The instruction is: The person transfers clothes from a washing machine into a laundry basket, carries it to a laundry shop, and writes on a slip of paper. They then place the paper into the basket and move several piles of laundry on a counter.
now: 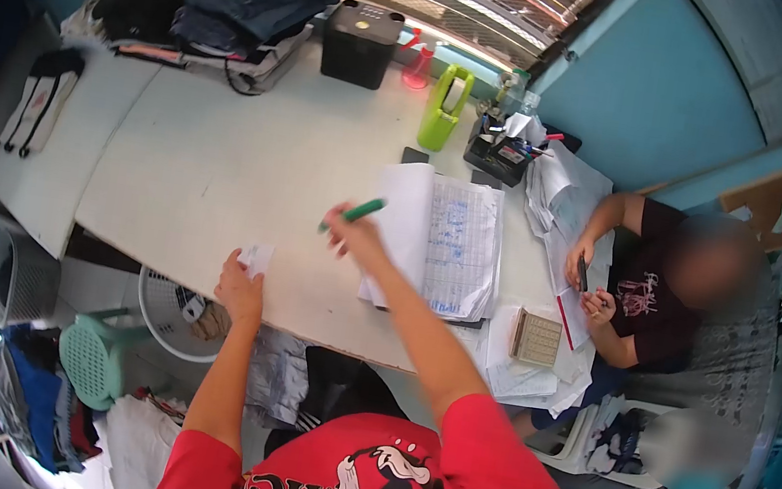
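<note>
My left hand [240, 288] is at the near edge of the white table, its fingers closed on a small white slip of paper [257, 258]. Over the tabletop, my right hand [355, 237] grips a green marker [368, 211], tilted up to the right. Just right of that hand lies an open record book [461, 245] with a ruled page of blue handwriting; its left page [401, 226] looks blank. What is written on the slip is too small to read.
Folded clothes [245, 5], a black box [361, 46], a green tape dispenser [446, 109] and a pen holder [501, 150] line the back. A calculator [536, 338] rests on papers. At right, another person [648, 283] holds a dark object. A basket [161, 311] stands below the edge.
</note>
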Demonstrator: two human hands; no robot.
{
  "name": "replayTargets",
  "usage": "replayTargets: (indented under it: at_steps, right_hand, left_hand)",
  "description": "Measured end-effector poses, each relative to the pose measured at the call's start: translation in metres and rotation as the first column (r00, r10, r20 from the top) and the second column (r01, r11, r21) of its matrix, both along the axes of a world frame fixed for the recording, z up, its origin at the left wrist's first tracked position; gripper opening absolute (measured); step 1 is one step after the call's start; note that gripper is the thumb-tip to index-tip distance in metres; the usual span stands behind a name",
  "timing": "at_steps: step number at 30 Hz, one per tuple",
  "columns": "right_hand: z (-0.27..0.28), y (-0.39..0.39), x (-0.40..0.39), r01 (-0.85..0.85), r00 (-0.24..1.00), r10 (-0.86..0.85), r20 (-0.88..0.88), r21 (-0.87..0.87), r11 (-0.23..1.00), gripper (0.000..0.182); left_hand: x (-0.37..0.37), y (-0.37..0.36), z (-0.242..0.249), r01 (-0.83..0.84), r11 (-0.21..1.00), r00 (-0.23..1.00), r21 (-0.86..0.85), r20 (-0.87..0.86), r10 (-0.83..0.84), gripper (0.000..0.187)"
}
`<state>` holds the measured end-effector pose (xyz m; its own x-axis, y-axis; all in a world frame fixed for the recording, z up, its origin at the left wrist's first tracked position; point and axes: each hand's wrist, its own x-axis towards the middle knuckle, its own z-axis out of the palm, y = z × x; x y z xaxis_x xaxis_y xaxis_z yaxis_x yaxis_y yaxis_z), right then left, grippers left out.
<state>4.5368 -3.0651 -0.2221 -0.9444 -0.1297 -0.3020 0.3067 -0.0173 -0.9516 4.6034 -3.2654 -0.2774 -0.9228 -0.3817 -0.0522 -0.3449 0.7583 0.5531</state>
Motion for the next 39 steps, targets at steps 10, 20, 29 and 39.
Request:
replayTargets:
  at_steps: [10, 20, 29, 39]
  right_hand:
    - [0.068, 0.279, -0.202, 0.721, 0.65, -0.559, -0.516, 0.185, 0.668, 0.02]
    - [0.028, 0.34, -0.271, 0.646, 0.76, -0.552, -0.344, 0.49, 0.585, 0.037]
    - [0.031, 0.246, -0.197, 0.874, 0.429, -0.348, -0.834, 0.286, 0.394, 0.015]
    - [-0.064, 0.2, -0.228, 0.586, 0.779, -0.626, 0.019, 0.33, 0.74, 0.032]
  left_hand:
    - [-0.011, -0.005, 0.006, -0.021, 0.99, 0.984, -0.141, 0.171, 0.045, 0.04]
    - [-0.016, -0.004, -0.001, -0.037, 0.991, 0.963, -0.132, 0.261, 0.071, 0.039]
    - [-0.015, -0.007, -0.001, -0.065, 0.996, 0.964, -0.056, 0.253, 0.077, 0.034]
    - [-0.001, -0.003, -0.014, -0.053, 0.987, 0.977, -0.151, 0.198, 0.082, 0.023]
